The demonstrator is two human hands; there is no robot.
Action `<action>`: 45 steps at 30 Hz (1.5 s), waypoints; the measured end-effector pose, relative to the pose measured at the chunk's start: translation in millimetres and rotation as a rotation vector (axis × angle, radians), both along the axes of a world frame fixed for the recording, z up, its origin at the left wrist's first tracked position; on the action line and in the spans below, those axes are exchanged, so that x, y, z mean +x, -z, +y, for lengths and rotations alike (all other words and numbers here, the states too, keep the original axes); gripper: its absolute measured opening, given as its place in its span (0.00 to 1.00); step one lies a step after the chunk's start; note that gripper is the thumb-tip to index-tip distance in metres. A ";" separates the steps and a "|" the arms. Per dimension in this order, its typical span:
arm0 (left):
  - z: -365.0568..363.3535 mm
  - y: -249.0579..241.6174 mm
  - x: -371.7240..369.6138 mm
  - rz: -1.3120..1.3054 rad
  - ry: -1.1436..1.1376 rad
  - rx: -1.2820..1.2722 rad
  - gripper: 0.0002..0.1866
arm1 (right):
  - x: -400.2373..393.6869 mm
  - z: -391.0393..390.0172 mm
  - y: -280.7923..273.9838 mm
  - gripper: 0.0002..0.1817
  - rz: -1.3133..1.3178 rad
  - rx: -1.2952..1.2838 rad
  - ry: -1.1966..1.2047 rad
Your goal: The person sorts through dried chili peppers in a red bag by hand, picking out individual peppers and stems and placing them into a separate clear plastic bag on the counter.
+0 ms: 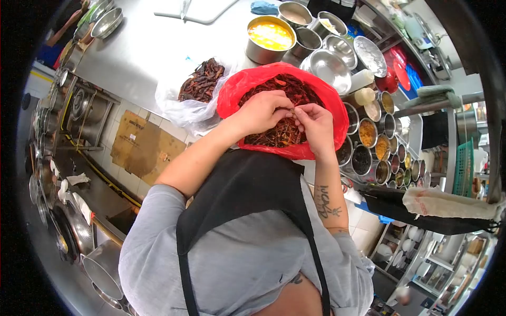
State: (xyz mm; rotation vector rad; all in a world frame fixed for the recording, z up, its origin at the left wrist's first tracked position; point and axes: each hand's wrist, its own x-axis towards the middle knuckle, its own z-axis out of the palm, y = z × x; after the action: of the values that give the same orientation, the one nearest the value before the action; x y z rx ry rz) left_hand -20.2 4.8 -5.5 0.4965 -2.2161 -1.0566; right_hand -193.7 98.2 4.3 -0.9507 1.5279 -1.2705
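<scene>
A red plastic bag [230,87], rolled open, holds many thin dried red chilies [282,135]. Over its middle my left hand [265,111] and my right hand [314,122] meet at the fingertips. Both are closed in a pinch on one small dried chili, mostly covered by the fingers. To the left of the red bag, a clear plastic bag [171,107] lies open around larger, dark dried chilies [202,79].
A pot of bright yellow liquid [270,34] stands behind the red bag, beside several metal bowls [328,68]. Squeeze bottles [363,96] and rows of ingredient tins [367,131] crowd the right. Flattened cardboard [138,145] lies on the tiled floor at left.
</scene>
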 end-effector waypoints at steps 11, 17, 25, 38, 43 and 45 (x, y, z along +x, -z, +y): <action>-14.7 30.1 12.9 0.040 -0.056 0.468 0.07 | -12.7 3.4 -4.1 0.06 -0.573 -0.012 -0.052; -36.1 -1.1 3.9 0.078 -0.116 1.252 0.09 | -15.3 -0.9 -4.2 0.08 -0.244 -0.092 0.044; -38.1 7.1 -28.6 -0.716 -0.012 -0.033 0.13 | -20.6 -1.6 3.8 0.10 0.142 0.035 0.091; -32.0 25.1 -44.1 -0.799 -0.013 -0.111 0.09 | -4.1 30.1 -71.9 0.07 0.757 -0.662 0.295; -28.6 11.5 -43.4 -0.590 -0.069 -0.018 0.11 | -12.4 151.5 -276.4 0.04 1.484 -1.700 0.897; -28.6 10.9 -43.8 -0.467 -0.062 0.050 0.11 | -17.2 227.3 -375.4 0.05 2.386 -1.754 2.026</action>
State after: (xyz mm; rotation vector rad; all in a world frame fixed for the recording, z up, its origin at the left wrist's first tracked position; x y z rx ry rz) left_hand -64.0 -23.8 -16.4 0.9045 -2.5562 -1.0448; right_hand -210.9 325.5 379.7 0.2492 -0.2487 0.3649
